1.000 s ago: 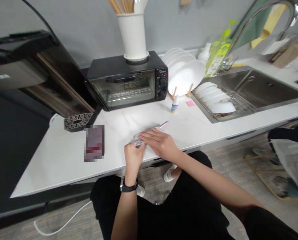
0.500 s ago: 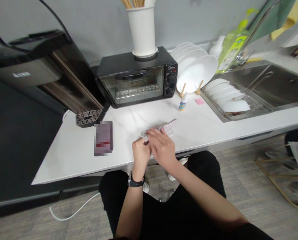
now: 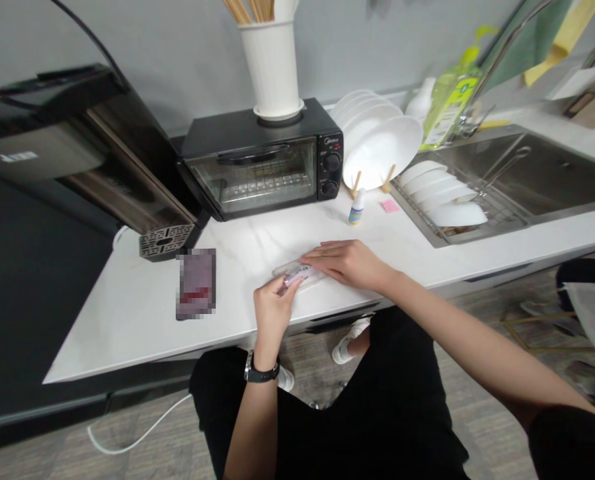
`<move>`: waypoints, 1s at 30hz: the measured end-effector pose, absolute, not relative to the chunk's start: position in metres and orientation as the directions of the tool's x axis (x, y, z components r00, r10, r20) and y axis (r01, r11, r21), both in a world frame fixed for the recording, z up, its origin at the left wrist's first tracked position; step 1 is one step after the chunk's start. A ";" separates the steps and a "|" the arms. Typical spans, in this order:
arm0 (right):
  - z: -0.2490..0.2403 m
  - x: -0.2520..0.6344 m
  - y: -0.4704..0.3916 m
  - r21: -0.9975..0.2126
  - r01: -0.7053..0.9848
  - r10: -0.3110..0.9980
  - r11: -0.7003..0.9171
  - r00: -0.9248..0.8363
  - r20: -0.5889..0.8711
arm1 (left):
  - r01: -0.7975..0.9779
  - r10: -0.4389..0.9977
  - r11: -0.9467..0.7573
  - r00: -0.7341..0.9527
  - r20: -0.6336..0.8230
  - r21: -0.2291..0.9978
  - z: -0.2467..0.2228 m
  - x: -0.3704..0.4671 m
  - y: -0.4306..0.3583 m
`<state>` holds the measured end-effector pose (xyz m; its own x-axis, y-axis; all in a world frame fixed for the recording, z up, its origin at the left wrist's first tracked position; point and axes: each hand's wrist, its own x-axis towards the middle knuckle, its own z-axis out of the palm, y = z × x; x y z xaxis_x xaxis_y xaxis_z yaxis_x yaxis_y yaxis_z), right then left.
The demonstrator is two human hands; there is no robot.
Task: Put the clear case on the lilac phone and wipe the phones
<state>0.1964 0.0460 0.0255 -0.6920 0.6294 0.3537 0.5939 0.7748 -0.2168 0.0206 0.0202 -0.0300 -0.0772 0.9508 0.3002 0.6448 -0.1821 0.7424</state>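
A small pale pink and clear item (image 3: 302, 273), perhaps a case, lies on the white counter near its front edge. My left hand (image 3: 273, 303), with a watch at the wrist, pinches the item's left end between thumb and fingers. Flat over its right part rests my right hand (image 3: 344, 261), fingers stretched out to the left. Further back stands a small white bottle (image 3: 356, 208) with a blue and yellow label, beside a pink paper note (image 3: 390, 206).
A pixelated dark flat object (image 3: 197, 283) lies at left, near a coffee machine (image 3: 166, 241). Behind are a toaster oven (image 3: 264, 177) bearing a white utensil pot (image 3: 272, 70), and racked plates (image 3: 382, 150). The sink (image 3: 552, 180) with bowls (image 3: 447, 193) is at right.
My right hand has moved right and flattened out, uncovering more of the pink and clear item. My left hand now visibly pinches its end. The view has shifted slightly.
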 end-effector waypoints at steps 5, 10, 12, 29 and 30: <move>0.005 0.191 0.031 -0.296 0.772 0.781 0.562 -0.377 0.498 | 0.607 0.960 -0.247 0.044 0.278 0.755 -0.027 0.023 0.020; -0.008 0.141 0.004 -0.374 0.818 0.822 0.436 -0.193 0.535 | 0.609 0.958 -0.267 0.080 0.277 0.747 -0.030 0.017 0.020; -0.009 0.125 -0.001 -0.351 0.800 0.811 0.487 -0.266 0.520 | 0.625 0.958 -0.264 0.081 0.274 0.735 -0.032 0.013 0.021; -0.003 0.204 0.037 -0.241 0.757 0.741 0.607 -0.428 0.517 | 0.579 0.945 -0.316 0.121 0.304 0.752 -0.030 0.019 0.020; -0.007 0.197 0.032 -0.274 0.793 0.767 0.544 -0.338 0.546 | 0.580 0.943 -0.322 0.127 0.307 0.748 -0.029 0.020 0.020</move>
<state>0.1967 0.0315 -0.0072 -0.3380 0.7666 0.5459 0.7930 0.5444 -0.2735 0.0197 0.0196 -0.0289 0.1270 0.9431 0.3074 0.5801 -0.3220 0.7482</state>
